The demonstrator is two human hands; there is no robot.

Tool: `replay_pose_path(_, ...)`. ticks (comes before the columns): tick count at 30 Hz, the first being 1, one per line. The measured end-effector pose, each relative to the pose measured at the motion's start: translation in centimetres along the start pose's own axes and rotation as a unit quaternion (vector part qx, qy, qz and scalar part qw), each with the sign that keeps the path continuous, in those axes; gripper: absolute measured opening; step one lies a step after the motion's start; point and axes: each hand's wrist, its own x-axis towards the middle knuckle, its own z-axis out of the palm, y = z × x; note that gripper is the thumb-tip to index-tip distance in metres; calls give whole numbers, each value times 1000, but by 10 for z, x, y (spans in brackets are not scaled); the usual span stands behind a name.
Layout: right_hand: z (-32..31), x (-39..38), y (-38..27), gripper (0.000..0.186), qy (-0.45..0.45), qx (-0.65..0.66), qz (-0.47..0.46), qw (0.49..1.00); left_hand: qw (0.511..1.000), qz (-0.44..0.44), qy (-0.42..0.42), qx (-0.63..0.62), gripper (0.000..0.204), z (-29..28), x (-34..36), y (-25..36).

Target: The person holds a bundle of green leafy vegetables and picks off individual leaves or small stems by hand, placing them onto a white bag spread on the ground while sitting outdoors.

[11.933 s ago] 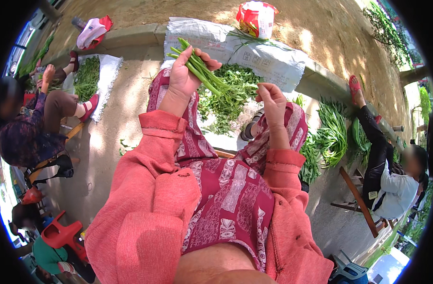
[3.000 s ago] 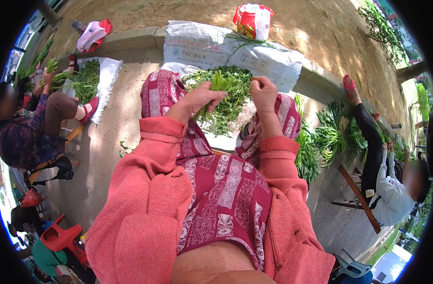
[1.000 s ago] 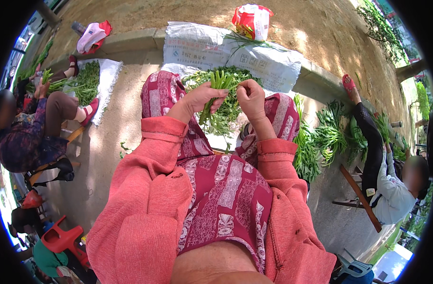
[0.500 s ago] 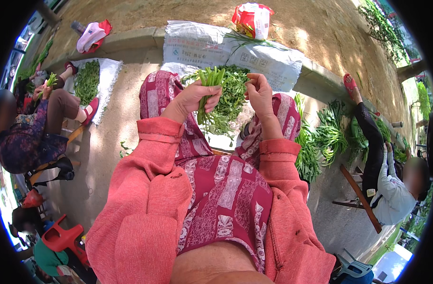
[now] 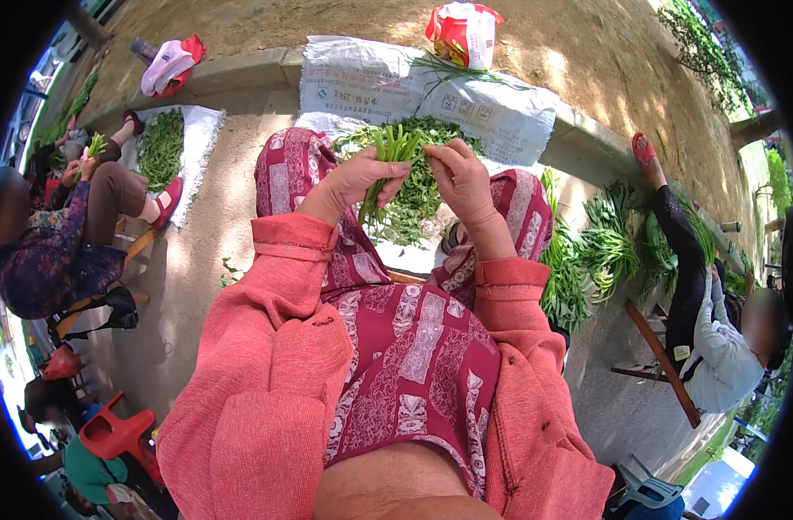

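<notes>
My left hand (image 5: 370, 178) is closed round an upright bunch of green stalks (image 5: 391, 148), leafy ends hanging below. Beside its top, the thumb and forefinger of my right hand (image 5: 455, 176) are pinched together at the stalks; what they grip is too small to make out. Beneath both hands, between my patterned-trousered knees, lies a heap of chopped or picked greens (image 5: 418, 212) on white sacking (image 5: 344, 91). A few long thin green leaves (image 5: 448, 71) rest on the sacking’s far part.
Long leafy greens (image 5: 604, 247) lie right of my knee. Seated people (image 5: 54, 251) (image 5: 717, 355) work at either side. Beyond are a kerb (image 5: 578, 130), a red-and-white bag (image 5: 461, 39) and a pink bag (image 5: 171, 68). A red plastic stool (image 5: 110, 429) stands behind left.
My right hand has moved left to the stalks from half a second ago. Since the oldest frame, the bunch has gone from slanted and raised to upright and lower in my left hand.
</notes>
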Motion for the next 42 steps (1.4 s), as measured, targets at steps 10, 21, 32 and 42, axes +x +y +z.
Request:
replay_pose_path(10,5,-3,6,9,2,-55,-40,998,1000,-7,-2,-13,15,-1,0,0)
replay_pose_path(21,18,-7,12,5,52,68,118,989,999,-38,19,-3,16,3,4,-2)
replay_pose_path(32,10,-6,44,12,31,294,294,909,998,2,-36,-48,24,1,-2,4)
replay_pose_path(42,1,-4,16,16,-104,412,297,855,999,-35,-15,8,19,0,1,-4)
